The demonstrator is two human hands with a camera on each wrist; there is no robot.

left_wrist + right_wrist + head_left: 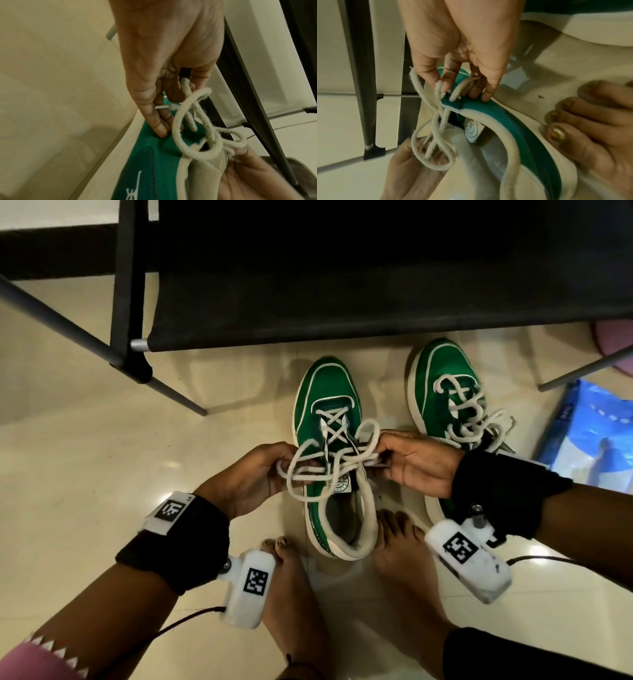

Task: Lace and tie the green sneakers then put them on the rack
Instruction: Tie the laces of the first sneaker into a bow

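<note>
Two green sneakers stand on the tiled floor in front of a black rack. The nearer sneaker has white laces crossed and looped loosely over its tongue. My left hand pinches a lace loop at the shoe's left side; in the left wrist view the lace runs between thumb and fingers of the left hand. My right hand pinches the lace strands on the right side, seen close as the right hand holding lace. The second sneaker sits to the right with its laces bunched loosely on top.
Bare feet stand on either side of the nearer sneaker's heel. A blue plastic bag lies at the right. Rack legs and a slanted bar stand at the left and right of the shoes.
</note>
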